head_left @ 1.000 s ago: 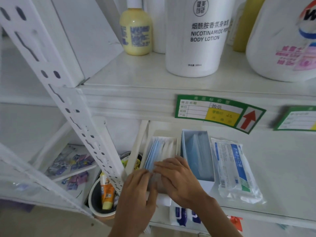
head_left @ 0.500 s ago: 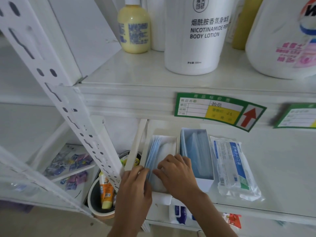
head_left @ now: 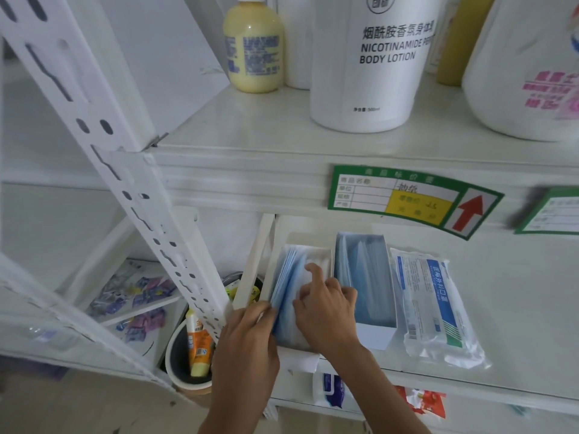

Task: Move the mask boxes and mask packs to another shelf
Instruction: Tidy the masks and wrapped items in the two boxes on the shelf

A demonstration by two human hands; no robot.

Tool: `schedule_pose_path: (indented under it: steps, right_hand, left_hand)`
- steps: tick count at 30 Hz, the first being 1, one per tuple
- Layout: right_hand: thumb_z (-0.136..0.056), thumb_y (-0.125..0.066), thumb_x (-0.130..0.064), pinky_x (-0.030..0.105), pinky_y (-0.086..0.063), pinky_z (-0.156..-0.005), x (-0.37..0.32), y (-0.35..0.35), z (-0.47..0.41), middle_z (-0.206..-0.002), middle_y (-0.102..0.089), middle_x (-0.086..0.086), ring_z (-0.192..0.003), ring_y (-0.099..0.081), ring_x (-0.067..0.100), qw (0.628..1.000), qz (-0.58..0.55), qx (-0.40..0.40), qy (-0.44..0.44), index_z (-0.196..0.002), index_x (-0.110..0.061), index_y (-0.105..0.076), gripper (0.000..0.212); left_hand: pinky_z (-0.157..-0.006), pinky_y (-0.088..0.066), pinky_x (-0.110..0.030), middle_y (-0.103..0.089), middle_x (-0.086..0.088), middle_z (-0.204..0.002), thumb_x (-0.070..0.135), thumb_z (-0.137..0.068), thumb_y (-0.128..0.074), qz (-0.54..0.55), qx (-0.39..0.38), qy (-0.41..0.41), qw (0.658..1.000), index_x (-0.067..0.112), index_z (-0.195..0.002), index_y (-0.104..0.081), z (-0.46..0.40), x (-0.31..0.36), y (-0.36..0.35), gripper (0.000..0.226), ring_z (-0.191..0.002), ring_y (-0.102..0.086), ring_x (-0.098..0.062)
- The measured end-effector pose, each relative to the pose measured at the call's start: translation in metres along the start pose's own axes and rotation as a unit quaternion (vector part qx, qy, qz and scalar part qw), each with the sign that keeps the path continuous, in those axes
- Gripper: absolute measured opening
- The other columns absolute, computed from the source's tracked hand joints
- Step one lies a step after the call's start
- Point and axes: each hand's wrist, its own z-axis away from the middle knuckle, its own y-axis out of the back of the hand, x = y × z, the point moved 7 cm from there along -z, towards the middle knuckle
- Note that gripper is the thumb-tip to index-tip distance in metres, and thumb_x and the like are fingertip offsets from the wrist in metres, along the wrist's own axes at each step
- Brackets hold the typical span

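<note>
The open mask box (head_left: 316, 255) is held by the left hand (head_left: 247, 336); its blue masks (head_left: 286, 292) are pressed by the right hand (head_left: 326, 314), fingers curled. "NICOTINAMIDE BODY LOTION" is printed on the white bottle (head_left: 363, 64) above.

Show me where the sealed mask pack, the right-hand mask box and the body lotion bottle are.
sealed mask pack (head_left: 434, 305): head view, on its blue printed label.
right-hand mask box (head_left: 365, 277): head view, on the blue masks inside.
body lotion bottle (head_left: 369, 79): head view, on its white front.
</note>
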Motion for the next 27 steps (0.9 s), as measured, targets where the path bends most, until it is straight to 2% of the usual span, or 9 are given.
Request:
schedule_pose_path:
  steps: [3,6,8,10,12,17,21,24,27]
  right_hand:
    - [-0.091,-0.063,-0.031,0.031,-0.014,-0.090,0.003,0.002,-0.006,-0.090,-0.073,-0.014,-0.111,-0.055,0.013,0.998,-0.049,0.012,-0.023,-0.143,-0.035,-0.031,0.061]
    - [-0.091,-0.066,-0.040,0.029,-0.016,-0.092,0.004,0.004,-0.005,-0.089,-0.075,-0.016,-0.106,-0.054,0.007,0.996,-0.074,0.031,-0.028,-0.129,-0.041,-0.044,0.044]
    - [-0.092,-0.064,-0.044,0.030,-0.020,-0.091,0.004,0.004,-0.003,-0.091,-0.076,-0.015,-0.104,-0.053,0.006,0.996,-0.076,0.040,-0.018,-0.114,-0.041,-0.052,0.025]
    - [-0.095,-0.062,-0.043,0.032,-0.023,-0.089,0.006,0.007,-0.002,-0.090,-0.073,-0.013,-0.100,-0.054,0.010,0.996,-0.068,0.051,-0.003,-0.100,-0.037,-0.061,0.008]
    - [-0.099,-0.059,-0.039,0.033,-0.026,-0.088,0.007,0.008,-0.001,-0.088,-0.071,-0.013,-0.096,-0.055,0.012,0.996,-0.071,0.048,0.011,-0.095,-0.034,-0.067,0.010]
    - [-0.099,-0.060,-0.025,0.036,-0.036,-0.096,0.010,0.008,0.000,-0.093,-0.070,-0.009,-0.102,-0.055,0.013,0.996,-0.087,0.023,0.014,-0.105,-0.028,-0.069,0.011]
    - [-0.094,-0.061,-0.019,0.042,-0.044,-0.101,0.012,0.009,-0.002,-0.082,-0.064,-0.015,-0.102,-0.056,0.013,0.994,-0.105,-0.004,0.010,-0.110,-0.027,-0.067,0.019]
    - [-0.096,-0.059,-0.027,0.040,-0.038,-0.101,0.009,0.011,0.000,-0.090,-0.069,-0.017,-0.107,-0.055,0.010,0.994,-0.106,-0.015,0.022,-0.112,-0.033,-0.062,0.017]
    - [-0.097,-0.052,-0.036,0.034,-0.026,-0.094,0.002,0.007,0.006,-0.108,-0.074,-0.015,-0.115,-0.051,0.007,0.993,-0.084,-0.041,0.076,-0.114,-0.039,-0.046,0.018]
  left_hand:
    - [-0.085,-0.054,-0.038,-0.069,0.008,-0.119,0.009,-0.074,-0.082,-0.014,-0.022,-0.016,1.000,0.018,-0.109,-0.076,0.000,0.005,-0.004,0.036,-0.109,-0.066,-0.019]
    - [-0.100,-0.044,-0.037,-0.060,0.010,-0.128,0.032,-0.091,-0.067,-0.013,-0.033,-0.006,0.999,0.024,-0.124,-0.067,0.001,0.010,-0.009,0.034,-0.119,-0.057,-0.016]
    - [-0.104,-0.040,-0.035,-0.054,0.011,-0.132,0.039,-0.093,-0.060,-0.012,-0.036,0.010,0.999,0.026,-0.131,-0.060,-0.002,0.010,-0.009,0.039,-0.121,-0.054,-0.014]
    - [-0.101,-0.042,-0.032,-0.054,0.010,-0.130,0.036,-0.093,-0.061,0.009,-0.035,0.032,0.999,0.026,-0.131,-0.058,-0.006,0.008,-0.007,0.039,-0.117,-0.055,-0.014]
    - [-0.098,-0.047,-0.032,-0.055,0.009,-0.129,0.028,-0.093,-0.064,0.025,-0.036,0.047,0.998,0.023,-0.131,-0.059,-0.009,0.006,-0.005,0.039,-0.114,-0.058,-0.015]
    - [-0.086,-0.056,-0.034,-0.061,0.002,-0.124,0.005,-0.089,-0.064,0.065,-0.020,0.067,0.995,0.014,-0.127,-0.065,-0.013,-0.001,-0.007,0.039,-0.112,-0.060,-0.019]
    - [-0.085,-0.057,-0.040,-0.065,-0.001,-0.118,-0.004,-0.083,-0.067,0.085,0.007,0.075,0.994,0.013,-0.126,-0.066,-0.012,-0.002,-0.010,0.046,-0.114,-0.055,-0.022]
    - [-0.087,-0.056,-0.041,-0.067,-0.001,-0.115,-0.005,-0.080,-0.069,0.095,0.019,0.066,0.993,0.014,-0.125,-0.067,-0.012,0.000,-0.011,0.048,-0.112,-0.054,-0.023]
    - [-0.095,-0.051,-0.042,-0.070,0.001,-0.114,-0.003,-0.079,-0.071,0.119,0.021,0.051,0.991,0.016,-0.122,-0.068,-0.010,0.001,-0.014,0.048,-0.112,-0.057,-0.021]
